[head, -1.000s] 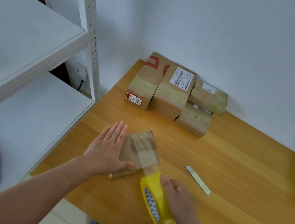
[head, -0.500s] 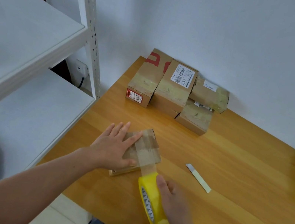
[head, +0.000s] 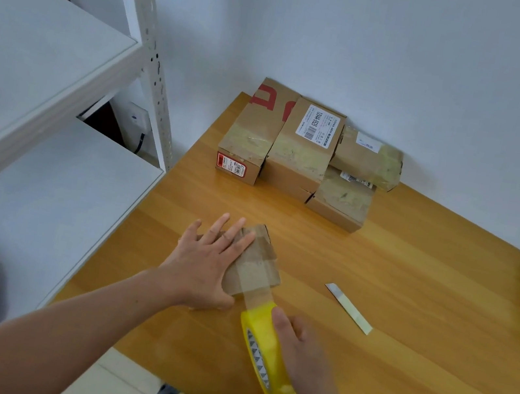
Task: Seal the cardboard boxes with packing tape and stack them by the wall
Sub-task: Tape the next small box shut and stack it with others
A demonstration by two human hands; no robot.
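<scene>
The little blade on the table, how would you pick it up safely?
Probably by the pale handle end, coming from above on the near-right side. The blade lies flat on the table, its grey slanted tip pointing toward the wall, so pinch its long edges away from that tip.

A small cardboard box (head: pixel 254 266) is pressed onto the table (head: pixel 402 324) under the left hand (head: pixel 206 263). Just before it, the tape roll (head: pixel 266 356) is held by the right hand (head: pixel 305 352). Sealed boxes (head: pixel 307 153) are stacked behind, against the wall (head: pixel 411 67); a shelving unit (head: pixel 62 95) is placed left.
</scene>
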